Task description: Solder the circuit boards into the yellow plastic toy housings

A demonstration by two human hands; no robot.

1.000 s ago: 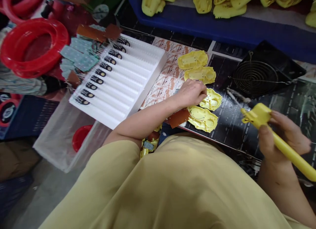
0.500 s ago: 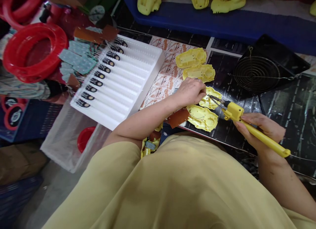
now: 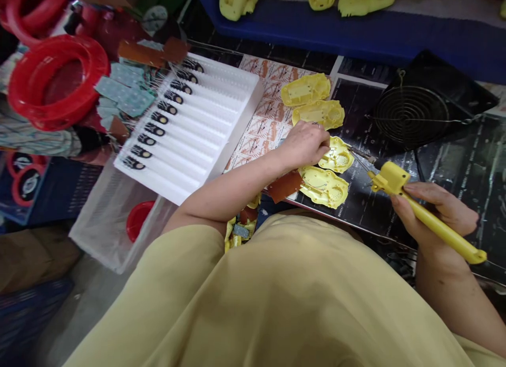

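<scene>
My right hand [image 3: 440, 209] is wrapped around the yellow handle of a soldering iron [image 3: 395, 178], whose thin metal tip points left toward an open yellow plastic shell [image 3: 340, 155]. A gap shows between the tip and the shell's middle. My left hand [image 3: 306, 143] rests at that shell's left side, fingers pinched together; anything between them is hidden. Just below lies another yellow shell [image 3: 326, 187] with thin wires inside, and a brown board [image 3: 285, 186] touches its left end. Two more yellow half shells [image 3: 306, 90] lie beyond my left hand.
A white foam tray [image 3: 213, 129] holds a row of small black parts along its left side. Right of the shells stands a black fan [image 3: 411, 114]. A blue bin [image 3: 316, 35] with yellow shells spans the back. Grey-green boards [image 3: 126, 87] and red rings [image 3: 23, 108] lie left.
My right hand has drawn the soldering iron back to the right and slightly down, away from the shell. My left hand has stayed nearly in place.
</scene>
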